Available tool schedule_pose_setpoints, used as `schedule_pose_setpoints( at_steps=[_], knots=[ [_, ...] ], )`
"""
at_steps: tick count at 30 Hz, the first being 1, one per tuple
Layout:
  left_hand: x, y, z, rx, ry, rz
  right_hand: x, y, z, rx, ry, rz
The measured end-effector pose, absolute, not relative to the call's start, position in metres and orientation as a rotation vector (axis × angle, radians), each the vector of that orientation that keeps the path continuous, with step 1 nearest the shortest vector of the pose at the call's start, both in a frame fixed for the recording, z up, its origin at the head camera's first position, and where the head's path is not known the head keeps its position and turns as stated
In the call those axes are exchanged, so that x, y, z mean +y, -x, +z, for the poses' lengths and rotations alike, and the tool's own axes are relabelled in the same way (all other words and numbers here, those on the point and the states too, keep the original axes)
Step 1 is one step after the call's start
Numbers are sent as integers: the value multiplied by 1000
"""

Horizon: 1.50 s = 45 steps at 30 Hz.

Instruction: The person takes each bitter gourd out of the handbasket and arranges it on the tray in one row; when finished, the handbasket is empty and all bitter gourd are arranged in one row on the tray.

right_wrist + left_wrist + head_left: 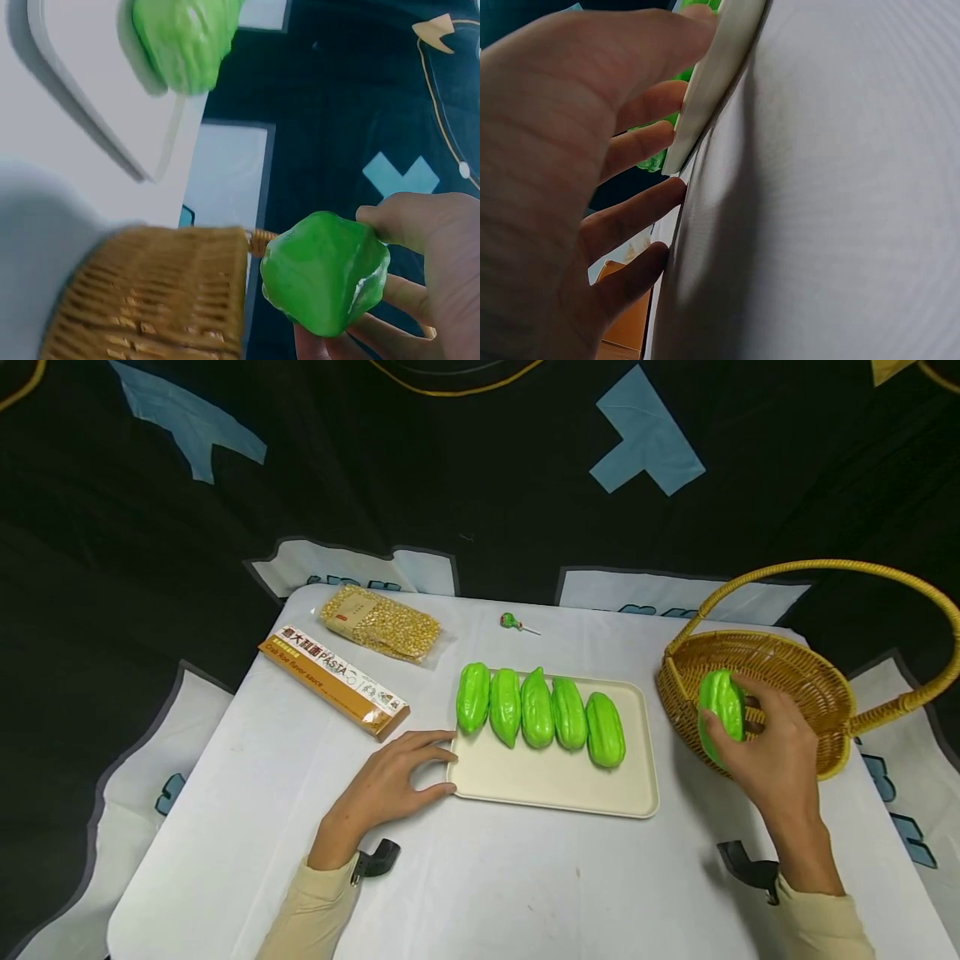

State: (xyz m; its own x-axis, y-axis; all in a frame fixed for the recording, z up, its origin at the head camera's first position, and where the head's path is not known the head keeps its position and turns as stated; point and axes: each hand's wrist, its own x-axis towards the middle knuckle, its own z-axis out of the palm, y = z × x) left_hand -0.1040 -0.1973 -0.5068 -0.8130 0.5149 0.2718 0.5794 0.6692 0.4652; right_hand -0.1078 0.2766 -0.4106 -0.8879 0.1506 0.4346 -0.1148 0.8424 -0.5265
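Observation:
My right hand (757, 735) grips a green ridged gourd (722, 710) just over the near rim of the wicker basket (795, 672); the right wrist view shows the gourd (324, 271) held by my fingers (409, 217) above the basket (150, 292). Several more green gourds (538, 708) lie side by side on the cream tray (555, 777). My left hand (405, 777) rests on the table with straight fingers (641, 142) touching the tray's left edge (712, 82).
A long orange pasta box (333, 679) and a clear bag of yellow kernels (380, 623) lie at the table's back left. A small green lollipop (512, 622) sits behind the tray. The basket's tall handle (847, 568) arches over it. A dark cloth surrounds the white table (525, 885).

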Motion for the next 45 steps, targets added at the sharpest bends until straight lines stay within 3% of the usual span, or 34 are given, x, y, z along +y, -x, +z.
schedule_pose_setpoints(
  at_steps=[21, 45],
  knots=[
    [-198, 102, -506, -2765, 893, -819, 234, 109, -454, -2583, -199, 881],
    [-195, 99, -504, -2811, 871, -820, 229, 123, -488, -2770, -172, 825]
  ],
)
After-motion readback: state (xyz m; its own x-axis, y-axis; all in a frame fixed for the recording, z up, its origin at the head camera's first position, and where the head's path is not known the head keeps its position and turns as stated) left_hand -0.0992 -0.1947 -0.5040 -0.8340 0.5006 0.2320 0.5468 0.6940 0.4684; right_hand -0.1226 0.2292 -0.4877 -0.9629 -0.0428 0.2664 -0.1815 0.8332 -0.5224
